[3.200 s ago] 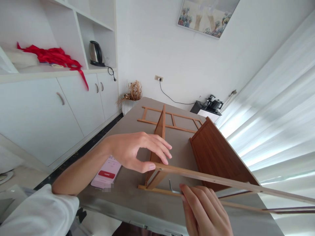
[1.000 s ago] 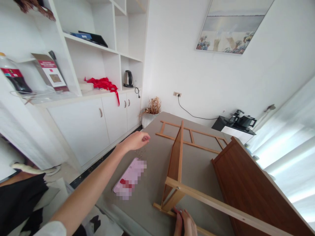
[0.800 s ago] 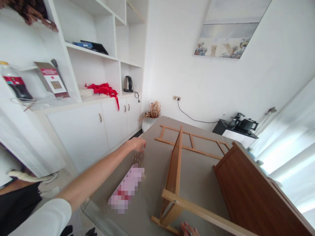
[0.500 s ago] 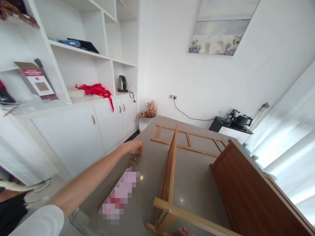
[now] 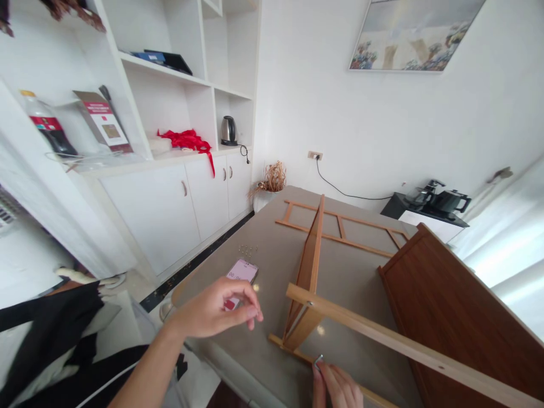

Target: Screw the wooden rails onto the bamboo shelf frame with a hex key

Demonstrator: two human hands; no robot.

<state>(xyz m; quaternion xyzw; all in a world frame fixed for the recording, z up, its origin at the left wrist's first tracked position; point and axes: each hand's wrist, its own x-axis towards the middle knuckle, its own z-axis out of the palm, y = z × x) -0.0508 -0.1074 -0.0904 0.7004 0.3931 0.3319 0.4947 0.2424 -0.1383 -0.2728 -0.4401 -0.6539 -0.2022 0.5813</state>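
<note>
In a white-walled room with a white cabinet (image 5: 148,209), the wooden frame (image 5: 376,333) stands on the grey table (image 5: 357,272), the right hand (image 5: 339,386) gripping a metal key (image 5: 318,360) beside it, the left hand (image 5: 208,310) curled before the phone (image 5: 242,269), its contents unclear.

A kettle (image 5: 229,130) stands near red ribbon (image 5: 189,141) (one end hanging down)

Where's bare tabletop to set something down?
Between phone and upright board, beyond left hand; between that board and brown panel, short of the ladder frame. Crowded: beyond the phone, small fittings; around the right hand, wooden rails.
</note>
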